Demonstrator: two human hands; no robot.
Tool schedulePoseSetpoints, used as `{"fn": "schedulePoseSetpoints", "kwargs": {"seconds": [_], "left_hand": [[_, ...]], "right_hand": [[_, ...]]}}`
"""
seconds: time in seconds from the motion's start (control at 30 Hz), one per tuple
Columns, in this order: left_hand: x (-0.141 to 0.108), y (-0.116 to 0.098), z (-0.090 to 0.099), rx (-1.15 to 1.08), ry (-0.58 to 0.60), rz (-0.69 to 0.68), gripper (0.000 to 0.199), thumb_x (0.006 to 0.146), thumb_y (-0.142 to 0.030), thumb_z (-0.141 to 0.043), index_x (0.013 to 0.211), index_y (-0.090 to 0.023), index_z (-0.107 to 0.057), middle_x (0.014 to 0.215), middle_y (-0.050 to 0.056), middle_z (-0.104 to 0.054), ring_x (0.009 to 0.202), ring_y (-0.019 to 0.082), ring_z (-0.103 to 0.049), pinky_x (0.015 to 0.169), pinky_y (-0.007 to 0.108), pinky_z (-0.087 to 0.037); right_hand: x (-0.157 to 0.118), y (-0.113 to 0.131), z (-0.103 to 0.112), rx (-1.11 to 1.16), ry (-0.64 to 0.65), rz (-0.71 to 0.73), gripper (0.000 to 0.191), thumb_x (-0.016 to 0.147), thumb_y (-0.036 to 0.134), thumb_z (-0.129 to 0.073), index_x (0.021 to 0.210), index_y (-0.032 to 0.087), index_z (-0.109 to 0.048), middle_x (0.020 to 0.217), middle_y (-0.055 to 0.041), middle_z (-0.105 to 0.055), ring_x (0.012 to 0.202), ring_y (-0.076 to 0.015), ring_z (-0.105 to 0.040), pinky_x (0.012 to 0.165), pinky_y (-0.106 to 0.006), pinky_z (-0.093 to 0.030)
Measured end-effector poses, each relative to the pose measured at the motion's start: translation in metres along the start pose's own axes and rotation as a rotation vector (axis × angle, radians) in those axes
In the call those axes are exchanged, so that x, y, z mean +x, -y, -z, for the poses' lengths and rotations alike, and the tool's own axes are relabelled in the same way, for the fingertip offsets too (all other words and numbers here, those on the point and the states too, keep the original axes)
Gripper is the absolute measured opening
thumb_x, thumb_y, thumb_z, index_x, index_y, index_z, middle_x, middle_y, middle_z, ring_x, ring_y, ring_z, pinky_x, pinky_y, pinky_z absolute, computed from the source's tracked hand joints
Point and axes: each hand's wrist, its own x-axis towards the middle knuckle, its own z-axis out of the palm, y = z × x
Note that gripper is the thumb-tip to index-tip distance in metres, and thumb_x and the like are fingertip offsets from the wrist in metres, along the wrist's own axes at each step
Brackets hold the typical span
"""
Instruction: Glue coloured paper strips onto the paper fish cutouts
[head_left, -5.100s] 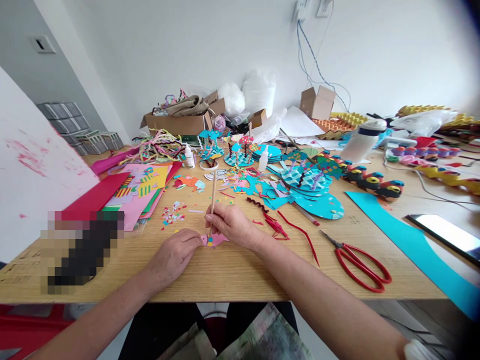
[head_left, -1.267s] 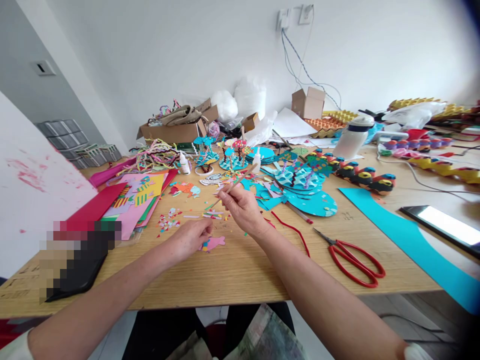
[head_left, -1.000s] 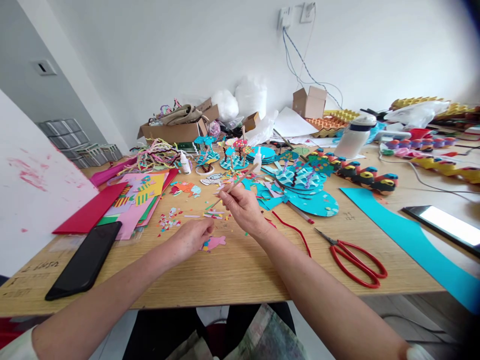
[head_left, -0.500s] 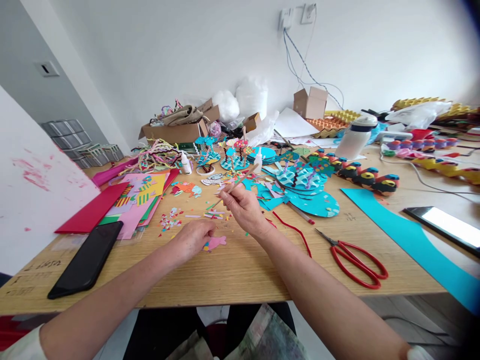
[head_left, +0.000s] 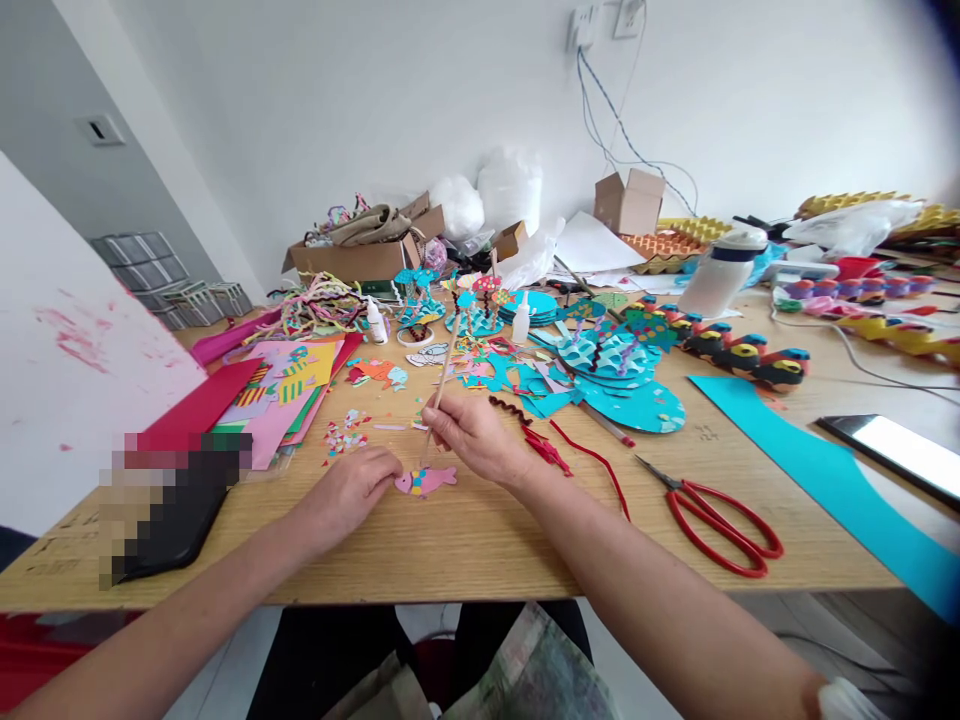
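A small pink paper fish [head_left: 439, 480] with yellow and blue dots lies on the table in front of me. My left hand [head_left: 356, 492] is closed, its fingertips holding the fish by the head end at its left. Between the fingers of my right hand [head_left: 476, 435] is a thin wooden stick [head_left: 451, 362], held nearly upright. Its lower tip is at the upper edge of the fish; whether it touches the paper I cannot tell. Just behind the hands are small paper scraps [head_left: 346, 437] and a pale paper strip [head_left: 390, 427].
Red-handled scissors [head_left: 724, 530] and a red pipe cleaner [head_left: 596, 460] lie to the right. Left are a black phone [head_left: 184, 510] and stacked coloured paper [head_left: 262, 440]. Farther back stand white glue bottles [head_left: 520, 320], blue paper discs [head_left: 637, 405] and a water bottle [head_left: 724, 275].
My right hand has brought the stick down to the fish and turned it more upright. My left hand has shifted left to the fish's head, uncovering more of it.
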Motion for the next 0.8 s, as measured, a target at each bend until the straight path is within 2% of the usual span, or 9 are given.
{"fn": "schedulePoseSetpoints", "kwargs": {"seconds": [0.17,0.33,0.6,0.8], "left_hand": [[-0.011,0.003,-0.018,0.002,-0.109,-0.094,0.02,0.084,-0.014,-0.039,0.082,-0.018,-0.058,0.084,0.004,-0.06,0.083,0.016,-0.054,0.076,0.029,-0.044],[-0.012,0.005,-0.025,-0.009,-0.184,-0.116,0.019,0.085,-0.013,-0.039,0.085,-0.017,-0.058,0.086,0.005,-0.06,0.084,0.016,-0.054,0.076,0.028,-0.044],[-0.013,0.004,-0.025,0.03,-0.193,-0.129,0.022,0.085,-0.011,-0.038,0.084,-0.016,-0.059,0.086,0.006,-0.061,0.082,0.016,-0.055,0.074,0.028,-0.045],[-0.014,0.005,-0.028,0.05,-0.216,-0.152,0.019,0.084,-0.01,-0.04,0.084,-0.016,-0.059,0.086,0.005,-0.06,0.082,0.016,-0.054,0.074,0.029,-0.045]], "right_hand": [[-0.001,-0.002,-0.009,-0.062,0.068,0.005,0.02,0.086,0.025,-0.038,0.069,0.019,-0.045,0.053,0.0046,-0.046,0.048,-0.0077,-0.04,0.048,-0.019,-0.028],[-0.001,-0.003,-0.009,-0.097,0.07,0.01,0.021,0.086,0.025,-0.038,0.067,0.019,-0.044,0.052,0.0046,-0.044,0.047,-0.0079,-0.039,0.047,-0.019,-0.026],[-0.001,-0.004,-0.014,-0.119,0.085,0.052,0.02,0.086,0.024,-0.04,0.068,0.018,-0.044,0.053,0.0043,-0.043,0.049,-0.0083,-0.039,0.048,-0.019,-0.027],[-0.001,-0.001,-0.009,-0.12,0.061,0.01,0.02,0.086,0.023,-0.039,0.068,0.018,-0.044,0.054,0.0042,-0.043,0.049,-0.008,-0.038,0.049,-0.019,-0.027]]}}
